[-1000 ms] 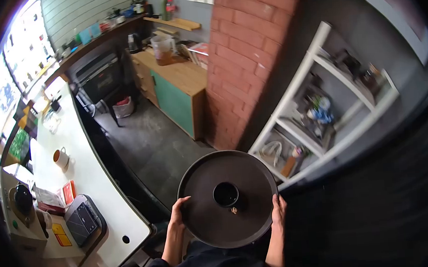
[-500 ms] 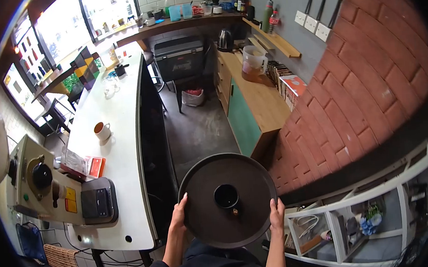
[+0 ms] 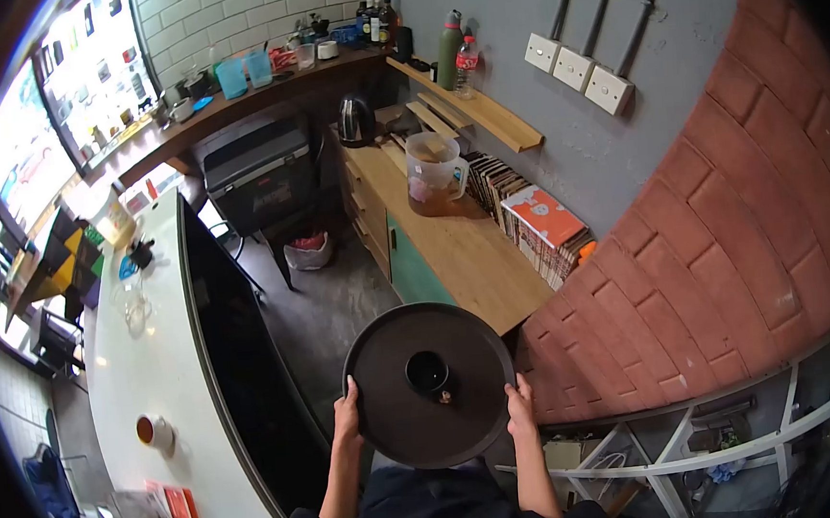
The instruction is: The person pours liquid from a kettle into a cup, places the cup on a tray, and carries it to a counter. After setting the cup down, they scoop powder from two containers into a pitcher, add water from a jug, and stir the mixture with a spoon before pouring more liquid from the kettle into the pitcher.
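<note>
A round dark tray is held out level in front of my body. On it, near the middle, stands a small black cup, with a tiny brownish item beside it that is too small to name. My left hand grips the tray's left rim, thumb on top. At the right rim, my right hand holds it the same way. The fingers under the tray are hidden.
A white counter with a mug runs along the left. Ahead right is a wooden cabinet bearing a plastic pitcher, a kettle and books. A brick wall and white frame stand right.
The view has turned right and moved nearer the wooden cabinet. The counter has shifted left in view. Both hands still hold the tray, with the cup on it.
</note>
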Available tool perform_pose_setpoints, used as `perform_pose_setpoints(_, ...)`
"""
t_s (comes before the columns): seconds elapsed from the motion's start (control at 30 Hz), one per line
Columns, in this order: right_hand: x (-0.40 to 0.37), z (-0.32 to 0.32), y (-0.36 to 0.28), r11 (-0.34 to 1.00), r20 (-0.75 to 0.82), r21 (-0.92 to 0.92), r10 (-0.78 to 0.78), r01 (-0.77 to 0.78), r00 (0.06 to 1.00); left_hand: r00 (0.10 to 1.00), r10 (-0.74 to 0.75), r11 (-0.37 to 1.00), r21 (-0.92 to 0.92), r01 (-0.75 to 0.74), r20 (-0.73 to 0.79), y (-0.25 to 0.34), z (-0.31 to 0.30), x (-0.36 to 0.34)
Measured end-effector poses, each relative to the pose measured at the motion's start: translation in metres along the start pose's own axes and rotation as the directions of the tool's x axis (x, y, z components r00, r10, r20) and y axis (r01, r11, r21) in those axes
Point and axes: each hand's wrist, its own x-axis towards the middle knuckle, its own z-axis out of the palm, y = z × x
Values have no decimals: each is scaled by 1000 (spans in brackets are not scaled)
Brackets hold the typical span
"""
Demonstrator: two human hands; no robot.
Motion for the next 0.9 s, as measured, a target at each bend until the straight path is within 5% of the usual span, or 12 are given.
perform_pose_setpoints(0.1,24,27,-15,997,-4,54,-51,51,999,1000,-12,999,34,12,3,13,12,44)
perform_pose_setpoints(0.3,79,64,-15,988,-21,-140,-71,67,997,1000,21,986,163,-20,-3,24,37,121)
perform_pose_setpoints(0.37,104,77,-6,986,-246,-164,-51,10,968,998,53,949,313,-45,-18,20,44,152)
perform_pose_setpoints(0.43,141,71,12,984,-149,-175,-59,33,987,999,38,945,326,-31,-15,16,54,181)
perform_pose_setpoints(0.57,166,99,-27,894,-293,-449,-147,0,945,998,44,926,373,-55,37,22,86,232)
perform_pose_setpoints(0.67,209,99,-8,751,-366,-660,-317,-5,875,995,-99,886,455,87,4,12,98,283)
perform_pose_setpoints(0.77,229,100,-29,633,-300,-773,-327,-28,896,990,-134,900,425,99,53,23,127,305)
perform_pose_setpoints(0.9,244,107,-41,684,-390,-729,-387,-23,836,969,-244,883,409,232,-22,17,149,338)
